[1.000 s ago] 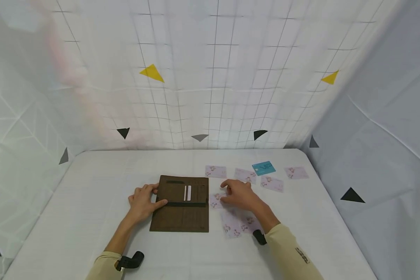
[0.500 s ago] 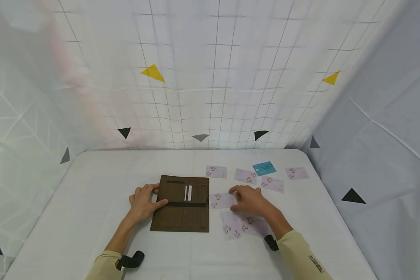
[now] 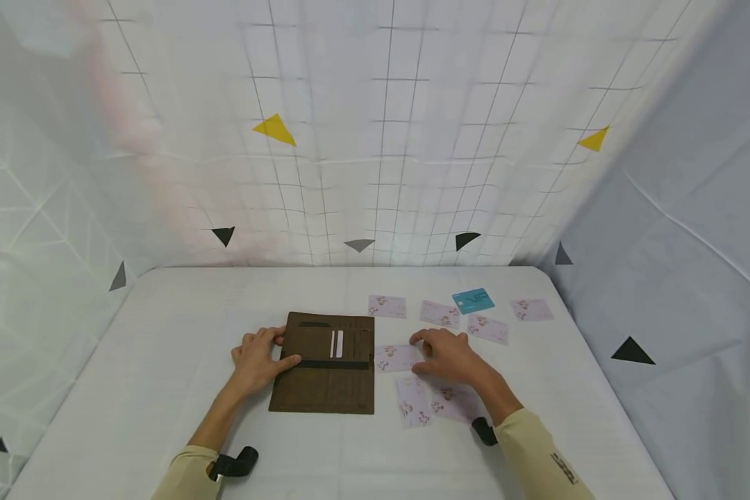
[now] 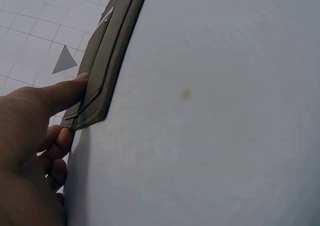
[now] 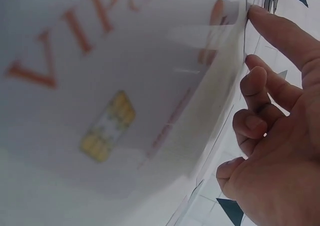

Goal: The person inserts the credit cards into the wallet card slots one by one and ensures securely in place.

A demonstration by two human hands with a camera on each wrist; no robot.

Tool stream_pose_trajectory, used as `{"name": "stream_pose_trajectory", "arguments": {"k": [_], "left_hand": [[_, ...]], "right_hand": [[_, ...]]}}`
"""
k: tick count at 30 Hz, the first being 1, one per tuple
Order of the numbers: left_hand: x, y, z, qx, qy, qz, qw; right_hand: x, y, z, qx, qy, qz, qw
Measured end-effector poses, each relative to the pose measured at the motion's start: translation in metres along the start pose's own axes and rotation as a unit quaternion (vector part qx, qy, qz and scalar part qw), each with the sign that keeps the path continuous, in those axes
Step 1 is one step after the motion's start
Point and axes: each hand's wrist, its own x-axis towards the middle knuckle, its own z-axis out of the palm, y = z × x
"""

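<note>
Brown wallet [image 3: 325, 390], left hand [image 3: 253, 361] pinching its left edge, right hand [image 3: 448, 356] unclenched, loosely bent over floral card [image 3: 395, 358].

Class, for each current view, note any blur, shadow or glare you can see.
Head: soft shadow beside the left forearm, print on the pink cards too small to read; left wrist: wallet fairly crisp, a shadow strip beside the left fingers; right wrist: VIP lettering and gold chip blurred, a small pale glint nearby.

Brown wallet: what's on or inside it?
Two white strips show in the upper half of the wallet; the left hand grips its left edge. Anything deeper is covered.
</note>
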Motion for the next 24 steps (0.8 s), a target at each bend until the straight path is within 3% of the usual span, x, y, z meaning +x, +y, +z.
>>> {"name": "stream_pose_trajectory", "arguments": {"k": [12,24], "left_hand": [[0.0002,-0.0016,0.0006,0.003,0.0,0.003,1.0],[0.0008,-0.0017,0.0013,0.003,-0.001,0.002,1.0]], "right_hand": [[0.005,0.0061,-0.0001,0.017,0.002,0.007,0.9998],[0.0015,0.0026,0.0013,-0.014,0.015,-0.002,0.9998]]}}
